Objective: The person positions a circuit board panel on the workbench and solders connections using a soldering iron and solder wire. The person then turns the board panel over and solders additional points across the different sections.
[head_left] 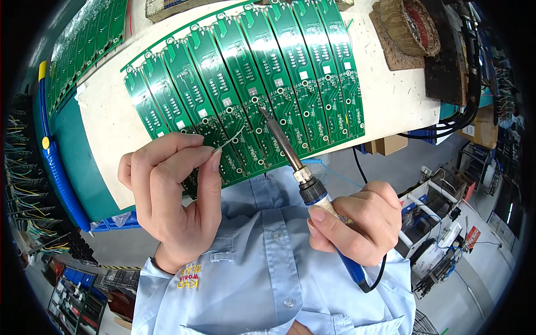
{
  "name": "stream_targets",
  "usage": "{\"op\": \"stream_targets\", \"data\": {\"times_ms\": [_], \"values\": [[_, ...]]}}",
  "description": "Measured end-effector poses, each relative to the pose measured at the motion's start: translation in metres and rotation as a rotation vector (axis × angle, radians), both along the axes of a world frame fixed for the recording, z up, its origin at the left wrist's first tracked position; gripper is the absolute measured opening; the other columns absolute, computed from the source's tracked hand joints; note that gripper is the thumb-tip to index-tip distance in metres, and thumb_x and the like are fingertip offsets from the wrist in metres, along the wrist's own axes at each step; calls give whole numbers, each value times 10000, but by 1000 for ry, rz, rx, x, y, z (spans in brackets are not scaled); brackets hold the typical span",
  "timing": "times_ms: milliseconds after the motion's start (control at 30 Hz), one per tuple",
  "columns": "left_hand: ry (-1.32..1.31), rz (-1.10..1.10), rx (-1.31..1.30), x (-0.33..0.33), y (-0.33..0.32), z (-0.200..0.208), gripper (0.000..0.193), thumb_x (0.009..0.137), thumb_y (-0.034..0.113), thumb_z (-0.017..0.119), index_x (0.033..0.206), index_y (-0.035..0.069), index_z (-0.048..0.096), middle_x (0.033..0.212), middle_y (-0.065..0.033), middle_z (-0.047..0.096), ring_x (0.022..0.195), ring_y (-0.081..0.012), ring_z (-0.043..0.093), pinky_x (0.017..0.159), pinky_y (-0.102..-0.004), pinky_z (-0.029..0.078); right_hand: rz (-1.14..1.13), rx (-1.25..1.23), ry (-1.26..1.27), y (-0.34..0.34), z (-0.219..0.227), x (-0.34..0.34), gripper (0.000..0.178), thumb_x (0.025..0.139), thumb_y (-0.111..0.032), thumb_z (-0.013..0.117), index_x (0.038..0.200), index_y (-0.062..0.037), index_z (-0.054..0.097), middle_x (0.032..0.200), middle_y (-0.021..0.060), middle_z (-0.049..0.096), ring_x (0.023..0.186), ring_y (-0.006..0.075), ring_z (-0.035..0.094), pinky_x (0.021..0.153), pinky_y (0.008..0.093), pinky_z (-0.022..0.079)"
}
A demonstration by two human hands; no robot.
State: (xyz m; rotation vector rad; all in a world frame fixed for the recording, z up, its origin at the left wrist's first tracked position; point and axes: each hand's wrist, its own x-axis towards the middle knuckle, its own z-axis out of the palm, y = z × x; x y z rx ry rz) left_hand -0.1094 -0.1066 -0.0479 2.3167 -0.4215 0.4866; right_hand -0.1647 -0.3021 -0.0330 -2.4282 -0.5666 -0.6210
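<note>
A large panel of green circuit boards (245, 72), made of several long strips side by side, lies across the bench. My right hand (357, 223) grips the blue handle of a soldering iron (285, 145). The iron's tip is at the middle strips, close to a row of solder pads; actual contact cannot be made out. A thin length of solder wire (231, 138) is pinched between the thumb and fingers of my left hand (176, 190), over the panel's lower left part. The wire's free end points toward the iron's tip, a little apart from it.
Another green circuit board panel (84, 53) lies at the upper left. A blue and yellow tube-shaped tool (61, 173) rests along the left edge. At the upper right stands a round brown-crusted pot (410, 28), with black cables (446, 125) below it. Bundled wires (28, 195) hang far left.
</note>
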Motion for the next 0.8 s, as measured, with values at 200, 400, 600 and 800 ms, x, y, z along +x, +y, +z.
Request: {"op": "stream_targets", "data": {"times_ms": [200, 400, 600, 800], "values": [[-6, -2, -4, 0, 0, 1, 196, 672, -12, 665, 837, 58, 586, 867, -52, 623, 727, -158, 514, 751, -277, 331, 29, 108, 90, -6, 4, 5, 101, 690, -119, 698, 787, -131, 672, 616, -10, 497, 463, 97, 347, 490, 222, 333], [-14, 16, -18, -1, 4, 3, 193, 675, -11, 662, 838, 59, 587, 878, -54, 622, 725, -158, 509, 741, -272, 331, 38, 416, 68, -28, 3, 16, 107, 728, -78, 625, 832, -89, 649, 644, 16, 509, 510, 101, 396, 532, 219, 345], [-8, 14, -16, -1, 4, 4, 186, 683, -14, 654, 840, 61, 587, 883, -55, 620, 729, -164, 503, 749, -273, 340, -652, 169, -204, -67, -25, 58, 265, 784, -27, 588, 1044, -48, 548, 886, 74, 587, 741, 135, 533, 703, 225, 410], [-3, 97, -40, -6, 14, 2, 185, 682, -22, 649, 837, 58, 585, 886, -64, 614, 741, -172, 497, 762, -277, 351, -679, 414, -175, -65, -29, 57, 275, 784, -32, 620, 1051, -53, 554, 942, 73, 603, 829, 156, 553, 764, 236, 412]]}}
